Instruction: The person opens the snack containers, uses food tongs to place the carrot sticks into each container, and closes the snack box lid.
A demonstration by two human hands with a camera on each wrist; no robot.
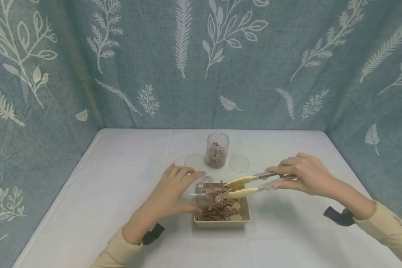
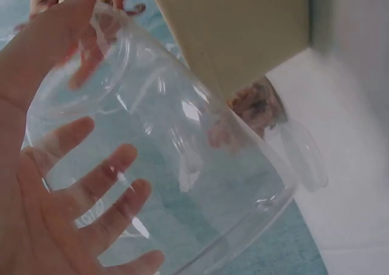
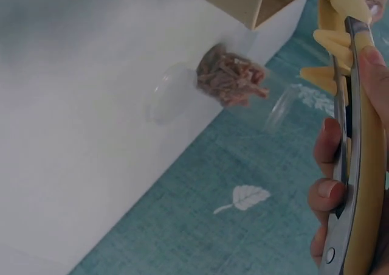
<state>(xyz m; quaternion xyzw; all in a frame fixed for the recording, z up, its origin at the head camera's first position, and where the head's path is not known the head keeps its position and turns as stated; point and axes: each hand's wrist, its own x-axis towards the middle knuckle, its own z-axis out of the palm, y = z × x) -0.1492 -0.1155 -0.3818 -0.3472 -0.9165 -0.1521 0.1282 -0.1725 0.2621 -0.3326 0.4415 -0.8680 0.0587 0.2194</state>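
My left hand (image 1: 174, 191) grips a clear jar (image 2: 182, 159), thumb near its mouth and fingers round its side. The jar lies tilted over a beige rectangular tray (image 1: 222, 223), its mouth towards the right. Brown dried strips (image 1: 216, 214), perhaps shredded meat, are heaped in the tray. From the right, my right hand (image 1: 303, 175) holds metal tongs (image 1: 259, 187) with yellow tips. Those tips are at a clump of strips by the jar's mouth; whether they pinch it firmly I cannot tell. Inside the jar, most of the space looks bare in the left wrist view.
A second clear jar (image 1: 217, 152), partly filled with similar strips, stands upright behind the tray. Two clear round lids (image 1: 194, 162) lie flat, one on either side of it. A white cloth (image 1: 134, 160) covers the table, and a blue-green leaf-patterned curtain (image 1: 154, 56) encloses the back and sides.
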